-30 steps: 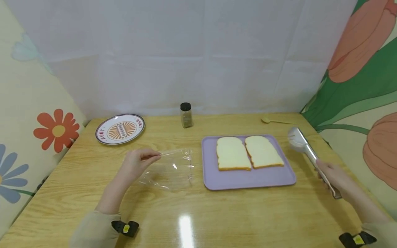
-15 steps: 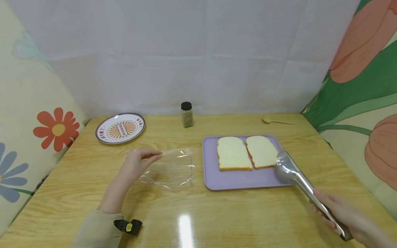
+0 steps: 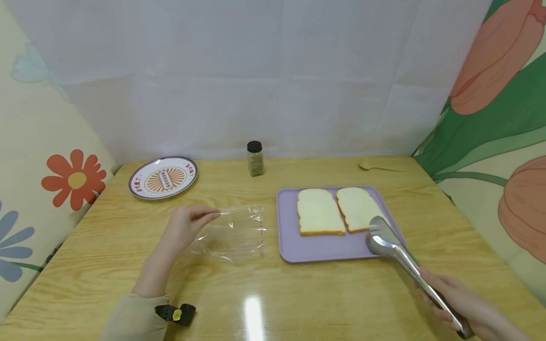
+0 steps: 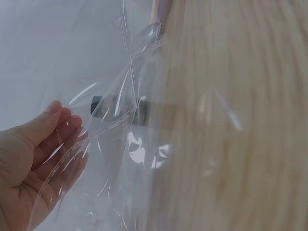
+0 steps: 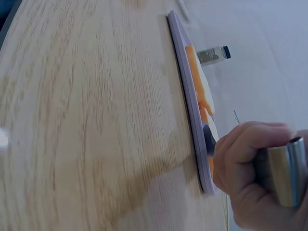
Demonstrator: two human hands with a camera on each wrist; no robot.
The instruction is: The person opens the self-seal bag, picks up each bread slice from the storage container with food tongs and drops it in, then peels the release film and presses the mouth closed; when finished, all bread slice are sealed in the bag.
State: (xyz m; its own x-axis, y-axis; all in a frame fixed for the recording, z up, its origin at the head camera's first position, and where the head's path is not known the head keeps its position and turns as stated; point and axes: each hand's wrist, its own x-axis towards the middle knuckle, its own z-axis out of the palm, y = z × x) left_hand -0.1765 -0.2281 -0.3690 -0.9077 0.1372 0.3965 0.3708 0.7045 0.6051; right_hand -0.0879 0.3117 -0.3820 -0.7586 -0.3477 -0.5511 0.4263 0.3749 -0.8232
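My left hand [image 3: 187, 227] pinches the edge of a clear plastic bag [image 3: 236, 234] between thumb and fingers, left of the tray. In the left wrist view the see-through bag [image 4: 130, 139] spreads out from the fingertips. My right hand [image 3: 452, 298] grips metal tongs [image 3: 411, 267] by the handle. The tongs' head reaches over the right front of a lilac tray [image 3: 324, 248], overlapping the near corner of the right bread slice [image 3: 360, 208]. A second bread slice [image 3: 320, 211] lies beside it on the tray. In the right wrist view the fingers wrap the tongs' handle [image 5: 287, 173].
A patterned plate [image 3: 164, 177] lies at the back left. Behind the tray stands a spice jar [image 3: 256, 158] with a black lid. A golden spoon [image 3: 379, 167] rests at the back right. White cloth hangs behind the wooden table [image 3: 222, 303].
My right hand has brought the tongs left and nearer, from the table right of the tray to over its right front corner. The left hand holds the bag in the same place.
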